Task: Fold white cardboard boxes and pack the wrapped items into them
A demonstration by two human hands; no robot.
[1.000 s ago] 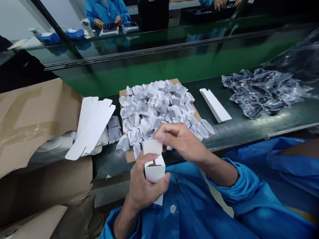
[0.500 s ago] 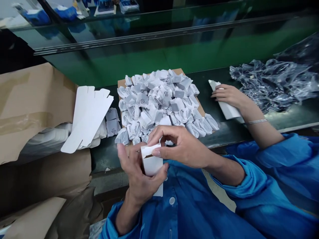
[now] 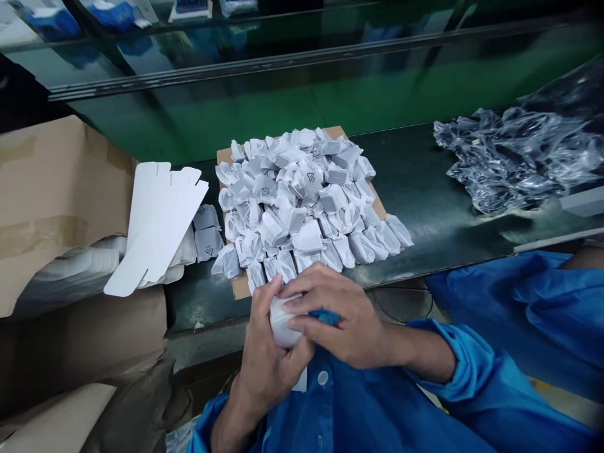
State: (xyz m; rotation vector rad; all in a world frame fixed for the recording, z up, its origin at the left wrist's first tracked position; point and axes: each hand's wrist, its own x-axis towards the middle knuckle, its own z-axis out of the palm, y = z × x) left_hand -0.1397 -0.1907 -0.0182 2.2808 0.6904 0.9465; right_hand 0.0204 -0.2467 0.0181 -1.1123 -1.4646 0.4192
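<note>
1. Nearer the person's body than the heap of wrapped packets (image 3: pixel 309 182), the right hand (image 3: pixel 346 314) has shifted on the white carton (image 3: pixel 283 324); the dark gap at its end, seen half a second ago, no longer shows. From beside the heap's right edge, a co-worker's hand and a long white box have gone.
2. Smooth, pale and angular, the white carton stands on end just in front of the heap, its lower tip showing beneath the hands.
3. Grip: the left hand (image 3: pixel 267 358) wraps the white carton, thumb opposite fingers. Right fingers and thumb bend over its upper end; whether they pinch or only press, I cannot tell.
4. Crinkled whitish wrapping covers the heap's blocky packets, on a brown cardboard sheet (image 3: pixel 242 289).
5. Left of the heap lie two grey packets (image 3: pixel 207 242), then flat notched card blanks (image 3: pixel 158 220). Right of it, glossy clear plastic bags (image 3: pixel 519 157) lie crumpled.
6. Dark triangular symbols mark some packets in the heap; lettering is too small to read.
</note>
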